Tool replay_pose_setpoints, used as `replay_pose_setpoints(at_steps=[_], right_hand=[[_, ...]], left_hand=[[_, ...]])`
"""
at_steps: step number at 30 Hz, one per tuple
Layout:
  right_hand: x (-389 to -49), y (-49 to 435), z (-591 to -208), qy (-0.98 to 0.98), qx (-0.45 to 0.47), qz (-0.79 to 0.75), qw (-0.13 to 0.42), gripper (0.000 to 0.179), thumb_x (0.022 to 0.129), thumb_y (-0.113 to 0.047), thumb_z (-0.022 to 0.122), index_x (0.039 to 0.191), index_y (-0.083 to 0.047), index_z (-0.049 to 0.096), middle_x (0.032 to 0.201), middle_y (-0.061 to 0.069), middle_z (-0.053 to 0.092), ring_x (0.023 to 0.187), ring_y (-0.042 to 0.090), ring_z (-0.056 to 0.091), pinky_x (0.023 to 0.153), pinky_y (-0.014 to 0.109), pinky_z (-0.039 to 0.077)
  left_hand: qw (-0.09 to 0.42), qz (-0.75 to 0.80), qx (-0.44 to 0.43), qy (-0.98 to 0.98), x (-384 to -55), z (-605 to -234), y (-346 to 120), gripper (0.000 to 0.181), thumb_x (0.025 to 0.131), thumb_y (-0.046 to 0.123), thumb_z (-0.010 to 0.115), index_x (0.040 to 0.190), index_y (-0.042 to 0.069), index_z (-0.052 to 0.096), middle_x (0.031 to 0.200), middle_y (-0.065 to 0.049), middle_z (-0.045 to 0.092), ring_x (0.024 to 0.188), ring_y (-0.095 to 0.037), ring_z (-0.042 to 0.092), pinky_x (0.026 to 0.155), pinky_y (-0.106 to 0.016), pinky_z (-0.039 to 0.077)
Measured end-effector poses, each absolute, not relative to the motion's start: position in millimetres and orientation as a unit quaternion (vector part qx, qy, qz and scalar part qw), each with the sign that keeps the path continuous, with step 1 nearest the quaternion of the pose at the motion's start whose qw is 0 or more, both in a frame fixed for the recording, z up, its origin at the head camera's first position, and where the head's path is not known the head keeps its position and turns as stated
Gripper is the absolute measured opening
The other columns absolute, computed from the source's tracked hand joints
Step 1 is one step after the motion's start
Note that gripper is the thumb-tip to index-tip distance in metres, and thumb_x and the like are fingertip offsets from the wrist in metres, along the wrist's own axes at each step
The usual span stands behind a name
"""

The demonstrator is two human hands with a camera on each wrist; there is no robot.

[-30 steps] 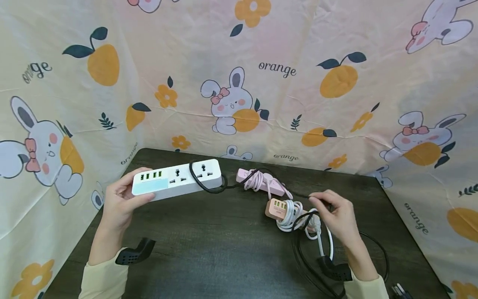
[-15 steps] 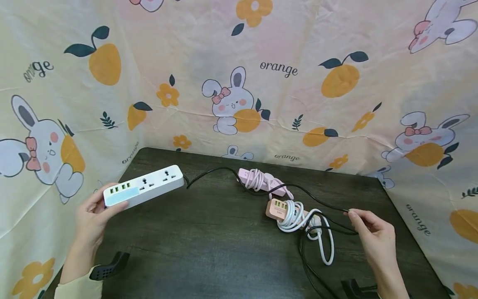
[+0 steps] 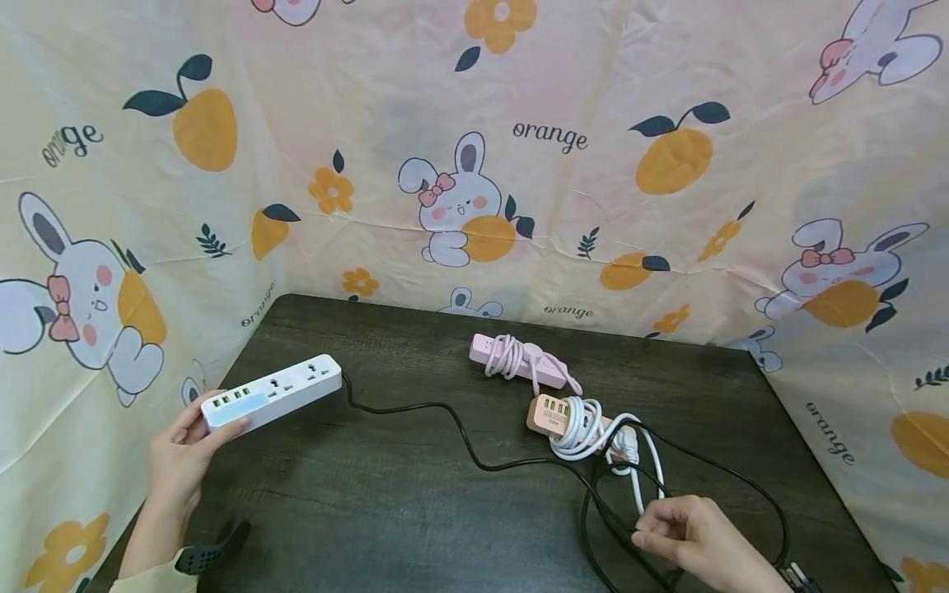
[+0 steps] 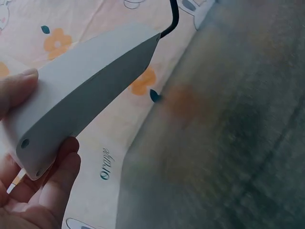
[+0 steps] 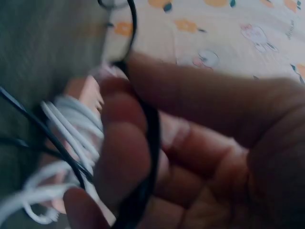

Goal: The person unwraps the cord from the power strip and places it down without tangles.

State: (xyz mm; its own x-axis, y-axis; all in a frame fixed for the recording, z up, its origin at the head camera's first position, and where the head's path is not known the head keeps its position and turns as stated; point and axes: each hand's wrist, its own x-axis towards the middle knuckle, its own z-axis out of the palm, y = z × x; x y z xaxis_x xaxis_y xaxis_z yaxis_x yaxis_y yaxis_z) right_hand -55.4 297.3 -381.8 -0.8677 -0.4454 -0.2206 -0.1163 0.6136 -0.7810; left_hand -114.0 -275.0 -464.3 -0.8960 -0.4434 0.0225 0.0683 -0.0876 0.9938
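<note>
A: Grip?

B: The left hand [image 3: 178, 457] holds one end of the white power strip [image 3: 285, 395] between thumb and fingers; the strip is raised and tilted beside the desk's [image 3: 415, 511] left edge. The right hand [image 3: 697, 539] pinches the black cord [image 3: 493, 469] toward the desk's near right corner.

A: Best way to handle this step?

B: Judgement: a steady left grip spares the cord's exit from hard bending, while the right hand does well to work along the cord in short reaches. Black loops lie over the white cord [image 3: 574, 441] of the peach power strip [image 3: 547, 416], so a sharp tug may drag that strip. Lifting the loops clear first seems safer. The black plug [image 3: 802, 583], near the right edge, needs slack.

A: Count?

B: Power strips, three: white in hand; peach, right of the desk's middle; pink power strip [image 3: 550, 375], nearer the far edge. Cords, three: black, loose; white and pink cord [image 3: 507, 357], wound on their strips. Black plug, one; others unclear.
</note>
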Motion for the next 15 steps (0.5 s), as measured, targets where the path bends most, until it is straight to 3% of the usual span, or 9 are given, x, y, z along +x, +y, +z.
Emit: replay_pose_setpoints(at_steps=[4,15], right_hand=[[-53,288,-395,0.856,-0.153,-0.437,0.230,0.013,0.088,-0.012,0.063,0.079,-0.003,0.063,0.060,-0.007,0.053,0.052,0.001,0.047,0.046,0.024,0.043],[-48,254,-439,0.883,-0.180,-0.401,0.167,0.015,0.080,-0.006,0.070,0.068,-0.010,0.061,0.056,-0.013,0.051,0.051,-0.005,0.042,0.043,0.020,0.039]], left_hand=[[0.176,-0.723,0.150,-0.652,-111,-466,-273,0.050,0.073,-0.006,0.076,0.119,0.010,0.062,0.089,0.019,0.066,0.079,0.006,0.061,0.067,-0.007,0.046],[0.166,-0.726,0.138,-0.653,-107,-481,-269,0.050,0.072,-0.008,0.076,0.117,0.007,0.061,0.091,0.016,0.067,0.080,0.004,0.062,0.067,-0.009,0.048]])
